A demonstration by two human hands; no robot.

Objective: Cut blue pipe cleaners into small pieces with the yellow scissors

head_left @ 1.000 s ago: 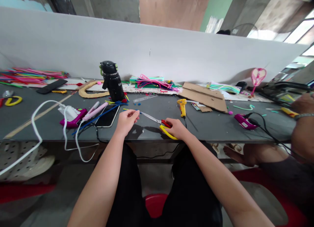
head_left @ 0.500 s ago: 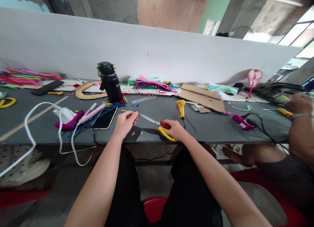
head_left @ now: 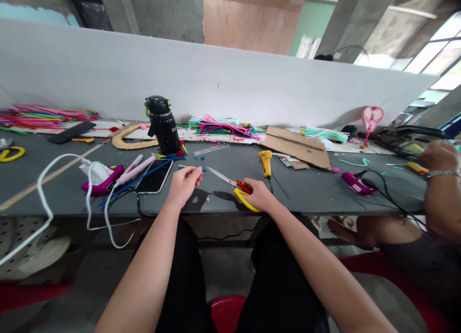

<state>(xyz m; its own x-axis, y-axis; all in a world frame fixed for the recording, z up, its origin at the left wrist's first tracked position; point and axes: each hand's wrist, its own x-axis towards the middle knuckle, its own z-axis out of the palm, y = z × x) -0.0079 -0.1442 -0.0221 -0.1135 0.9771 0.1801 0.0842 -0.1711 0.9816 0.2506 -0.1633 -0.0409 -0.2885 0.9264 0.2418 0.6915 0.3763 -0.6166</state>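
My right hand (head_left: 257, 195) is wrapped round the red and yellow handles of a pair of scissors (head_left: 224, 178). Their blades point left and up, towards my left hand (head_left: 185, 183), a short gap away from it. Thumb and forefinger of the left hand are pinched together; what sits between them is too small to make out. Blue and yellow bits show just behind those fingers. Beyond my hands lie small blue scraps (head_left: 202, 158) and a clear ruler (head_left: 212, 150). A yellow hot glue gun (head_left: 265, 164) rests to the right of the scissors.
At left are a black bottle (head_left: 163, 126), a phone (head_left: 155, 177), and a magenta power strip (head_left: 104, 179) with white cables. Cardboard (head_left: 295, 147) and pipe cleaner bundles (head_left: 223, 125) line the back. Another person's hand (head_left: 439, 158) is at far right.
The scissors have drawn back slightly to the right, so their tips now stand apart from my left fingers. The whole view has shifted a little downward.
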